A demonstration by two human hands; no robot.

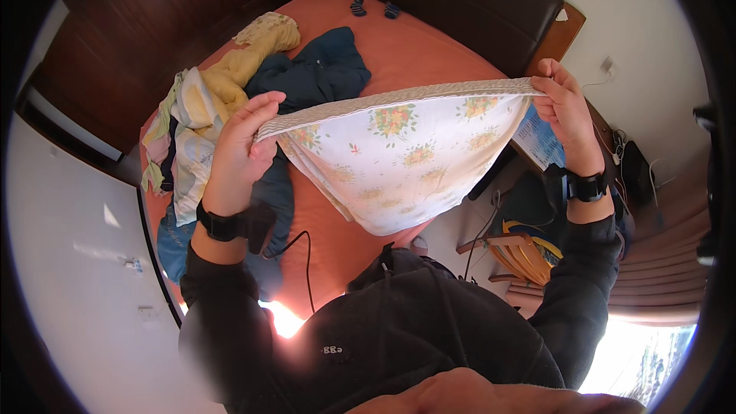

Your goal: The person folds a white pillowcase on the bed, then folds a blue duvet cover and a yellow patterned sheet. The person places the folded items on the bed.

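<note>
A white floral cloth (411, 155) with a beige textured border hangs stretched between my two hands, above the near part of the bed. My left hand (244, 135) pinches its left top corner between thumb and fingers. The right top corner is gripped by my right hand (560, 106). The cloth droops in a rounded curve below the taut top edge and hides part of the coral bed sheet (402, 52). Both wrists wear black straps with dark devices.
Dark blue bedding (316, 72), a yellow quilt (233, 72) and mixed fabrics (192, 149) are heaped on the bed's left side. Socks (357, 7) lie near the headboard (460, 6). A wooden chair (520, 256) stands at the right. A black cable (309, 270) hangs by my left arm.
</note>
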